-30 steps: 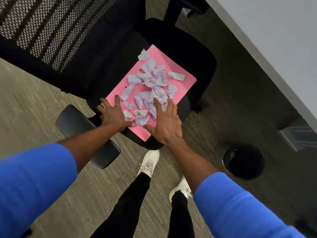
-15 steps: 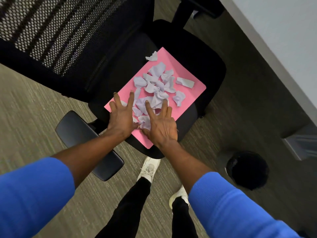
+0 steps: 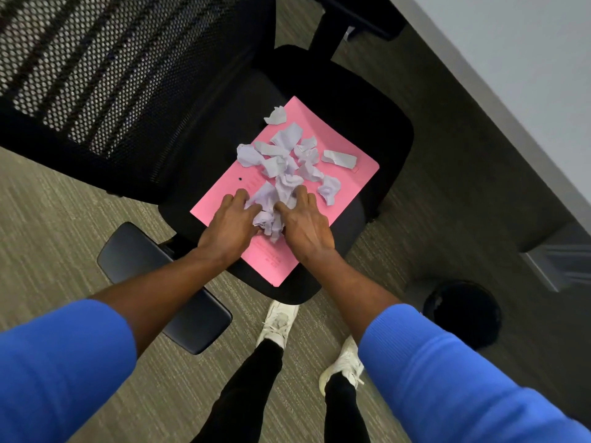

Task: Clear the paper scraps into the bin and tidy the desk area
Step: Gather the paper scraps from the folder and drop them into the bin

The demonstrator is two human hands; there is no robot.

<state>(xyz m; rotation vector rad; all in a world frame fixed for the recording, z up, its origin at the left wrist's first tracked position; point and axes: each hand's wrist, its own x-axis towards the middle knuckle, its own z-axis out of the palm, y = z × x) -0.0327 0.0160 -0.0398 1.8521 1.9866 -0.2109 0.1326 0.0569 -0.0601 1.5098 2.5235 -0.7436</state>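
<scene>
On pink folder [image 3: 348, 183]: crumpled pale-lilac paper scraps [image 3: 289, 161], loosely heaped.

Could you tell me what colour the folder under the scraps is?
Pink folder; head view.

You are looking down on a black office chair with a mesh backrest [image 3: 105, 75] and a padded black seat [image 3: 367, 116]. One glossy black armrest pad [image 3: 163, 287] juts over the floor at the seat's near-left corner. Beneath everything lies grey-green ribbed carpet [image 3: 54, 225]. A pale grey tabletop [image 3: 524, 59] fills the upper right, its edge running diagonally. Your white sneakers [image 3: 277, 321] and black trouser legs [image 3: 243, 394] stand just beyond the seat's near edge.
</scene>
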